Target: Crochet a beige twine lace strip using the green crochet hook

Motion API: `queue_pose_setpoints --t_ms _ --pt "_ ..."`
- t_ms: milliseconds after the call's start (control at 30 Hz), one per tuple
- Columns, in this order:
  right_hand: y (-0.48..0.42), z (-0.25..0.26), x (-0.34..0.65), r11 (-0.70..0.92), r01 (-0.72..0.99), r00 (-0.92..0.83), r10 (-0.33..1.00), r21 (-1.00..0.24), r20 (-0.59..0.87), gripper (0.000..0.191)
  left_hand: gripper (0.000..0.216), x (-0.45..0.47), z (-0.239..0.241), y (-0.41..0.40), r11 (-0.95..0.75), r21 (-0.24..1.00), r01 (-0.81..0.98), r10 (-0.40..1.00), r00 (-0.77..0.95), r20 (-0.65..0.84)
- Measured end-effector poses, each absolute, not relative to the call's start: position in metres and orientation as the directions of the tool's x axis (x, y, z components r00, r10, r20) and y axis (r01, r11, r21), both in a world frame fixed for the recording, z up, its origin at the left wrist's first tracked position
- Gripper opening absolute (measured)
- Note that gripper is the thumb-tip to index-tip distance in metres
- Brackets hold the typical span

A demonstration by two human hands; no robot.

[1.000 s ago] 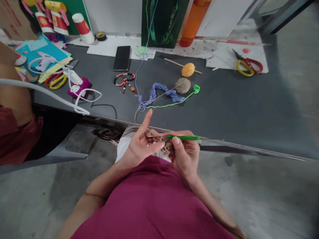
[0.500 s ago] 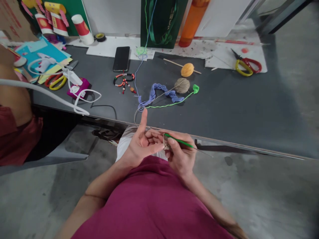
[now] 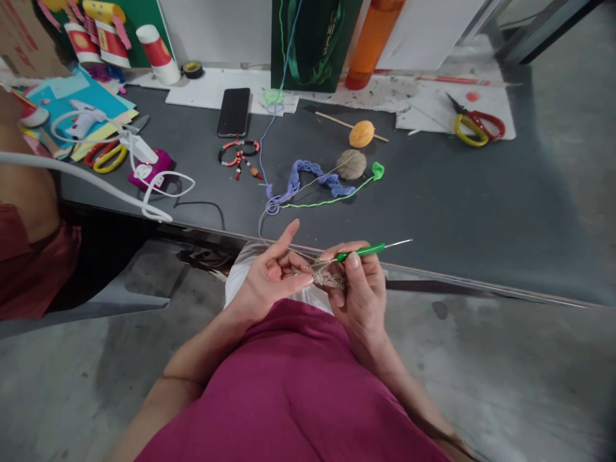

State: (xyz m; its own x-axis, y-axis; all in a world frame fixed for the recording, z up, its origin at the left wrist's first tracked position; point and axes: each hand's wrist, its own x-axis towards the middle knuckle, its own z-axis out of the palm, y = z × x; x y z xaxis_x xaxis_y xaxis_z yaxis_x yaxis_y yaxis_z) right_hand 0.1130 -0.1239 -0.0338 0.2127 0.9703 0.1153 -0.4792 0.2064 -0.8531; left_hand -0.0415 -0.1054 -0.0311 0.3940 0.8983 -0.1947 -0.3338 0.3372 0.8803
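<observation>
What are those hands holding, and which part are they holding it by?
The right hand holds a crochet hook by its green handle, using its fingers and thumb. The left hand seems to hold a small tan crocheted piece at one end, but that's hard to tell.

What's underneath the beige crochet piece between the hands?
White fabric shows below the beige crochet piece. The left hand and the right hand, which grips a green crochet hook, cover its ends, so its underside cannot be seen.
</observation>
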Motion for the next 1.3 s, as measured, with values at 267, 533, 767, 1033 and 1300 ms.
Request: queue_pose_setpoints --t_ms 267,533,767,1033,1300 --pt "-0.127 -0.023 0.123 0.222 -0.405 0.182 0.970 -0.887 0.160 0.016 0.101 -0.044 -0.024 -0.105 0.342 0.881 -0.326 0.900 0.382 -0.208" --pt "-0.129 -0.016 0.132 0.354 -0.231 0.111 0.935 -0.906 0.337 0.009 0.098 -0.045 -0.022 -0.106 0.323 0.892 -0.316 0.910 0.363 -0.201" --pt "-0.135 -0.022 0.144 0.512 0.040 0.029 0.858 -0.858 0.513 0.008 0.094 -0.045 -0.016 -0.107 0.291 0.923 -0.251 0.925 0.322 -0.204" --pt "-0.136 -0.016 0.144 0.712 0.349 -0.182 0.690 -0.610 0.701 0.024 0.092 -0.043 -0.015 -0.112 0.166 0.974 -0.154 0.973 0.188 -0.136" --pt "-0.135 -0.035 0.129 0.756 0.408 -0.072 0.585 -0.511 0.808 0.038 0.081 -0.039 -0.014 -0.109 0.527 0.657 -0.539 0.845 0.412 -0.340"
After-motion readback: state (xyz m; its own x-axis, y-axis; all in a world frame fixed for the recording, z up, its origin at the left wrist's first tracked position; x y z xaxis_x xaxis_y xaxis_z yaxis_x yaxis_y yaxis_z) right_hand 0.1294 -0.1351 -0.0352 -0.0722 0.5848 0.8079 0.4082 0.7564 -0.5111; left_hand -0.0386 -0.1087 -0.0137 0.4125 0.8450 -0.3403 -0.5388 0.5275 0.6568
